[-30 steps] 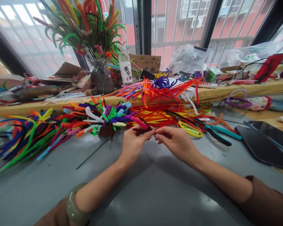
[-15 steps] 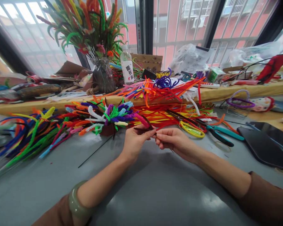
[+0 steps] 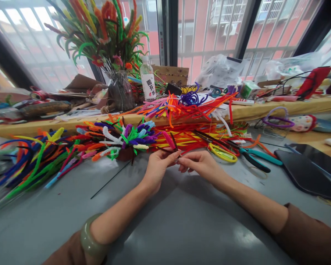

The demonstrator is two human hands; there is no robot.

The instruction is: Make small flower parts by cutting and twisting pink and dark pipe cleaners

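Note:
My left hand is closed in a pinch around a pipe-cleaner flower with a magenta tip and thin dark brown strands sticking up beside it. My right hand meets it fingertip to fingertip, pinching the lower end of the same piece. The exact spot between the fingertips is hidden. Just behind the hands lie loose red and yellow pipe cleaners. Yellow-handled scissors and teal-handled pliers rest to the right of my right hand.
Bunches of coloured pipe cleaners spread across the left of the grey table. A thin dark stick lies there too. At the right is a dark phone-like slab. A cluttered ledge holds a bottle and a vase.
My right hand has shifted slightly left and its fingers have turned at the joint. The dark strands now stand more upright beside the magenta tip. The view has moved a little.

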